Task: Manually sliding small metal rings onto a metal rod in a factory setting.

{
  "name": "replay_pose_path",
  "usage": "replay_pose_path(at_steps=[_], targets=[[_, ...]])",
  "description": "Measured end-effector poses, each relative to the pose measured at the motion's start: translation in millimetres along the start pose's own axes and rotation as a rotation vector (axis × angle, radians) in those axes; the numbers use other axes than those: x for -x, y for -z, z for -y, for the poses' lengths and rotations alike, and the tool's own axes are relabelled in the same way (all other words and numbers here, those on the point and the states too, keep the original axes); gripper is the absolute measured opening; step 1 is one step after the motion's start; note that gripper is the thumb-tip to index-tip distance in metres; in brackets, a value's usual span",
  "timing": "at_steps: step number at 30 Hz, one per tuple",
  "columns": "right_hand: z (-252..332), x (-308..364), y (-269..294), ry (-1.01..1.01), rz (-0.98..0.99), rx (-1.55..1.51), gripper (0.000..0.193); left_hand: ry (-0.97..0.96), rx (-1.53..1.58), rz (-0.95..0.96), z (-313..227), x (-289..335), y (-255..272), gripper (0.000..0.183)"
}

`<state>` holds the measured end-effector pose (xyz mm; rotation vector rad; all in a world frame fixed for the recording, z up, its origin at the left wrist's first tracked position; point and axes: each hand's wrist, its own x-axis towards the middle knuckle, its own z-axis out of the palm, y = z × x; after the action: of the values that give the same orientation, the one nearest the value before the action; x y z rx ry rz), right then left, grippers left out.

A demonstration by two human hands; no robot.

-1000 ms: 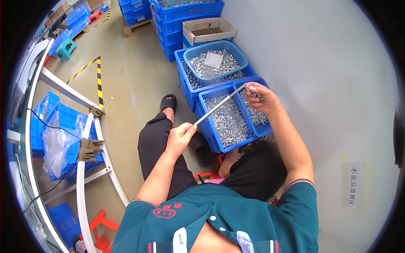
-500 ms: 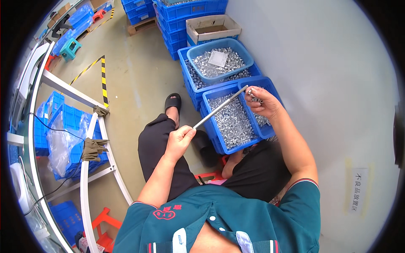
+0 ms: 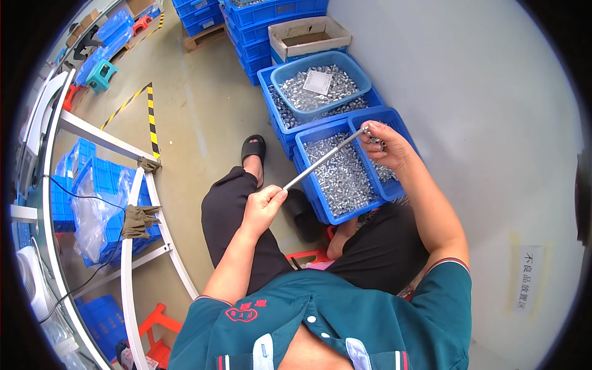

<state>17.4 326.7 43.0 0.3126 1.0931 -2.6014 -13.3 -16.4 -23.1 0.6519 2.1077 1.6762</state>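
Note:
My left hand (image 3: 264, 209) is closed around the near end of a thin grey metal rod (image 3: 320, 161). The rod slants up to the right, over a blue crate (image 3: 300, 152) filled with small shiny metal ring-like parts (image 3: 339, 182). At its far tip, my right hand (image 3: 394, 151) pinches with thumb and fingertips. Several of the same small metal parts (image 3: 375, 143) lie in the curled fingers of that hand. Whether one of them sits on the rod's tip is too small to tell.
Beyond stands a light-blue basket (image 3: 368, 86) of similar parts with a white paper tag (image 3: 317, 82). A second blue bin (image 3: 412, 137) is partly behind my right hand. A white wall (image 3: 487, 154) borders the right, a white frame (image 3: 126, 271) the left.
My right fingertips have come onto the rod's far tip, where the bare end showed before. My left hand keeps its hold and has hardly moved.

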Motion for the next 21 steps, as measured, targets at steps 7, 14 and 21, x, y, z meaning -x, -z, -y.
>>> replay_pose_path(at_steps=[7, 14, 21], targets=[[1.1, 0.1, -10.5, 0.019, 0.001, 0.076, 0.013, -0.011, -0.057, -0.012, 4.2, 0.7, 0.1, 0.02], [-4.2, -0.5, -28.7, -0.015, -0.117, 0.289, 0.016, 0.004, -0.038, -0.023, 8.2, 1.4, -1.0, 0.022], [-0.7, 4.7, -33.2, -0.039, -0.09, 0.104, 0.022, -0.027, 0.088, -0.051, 5.8, -0.3, -1.4, 0.018]])
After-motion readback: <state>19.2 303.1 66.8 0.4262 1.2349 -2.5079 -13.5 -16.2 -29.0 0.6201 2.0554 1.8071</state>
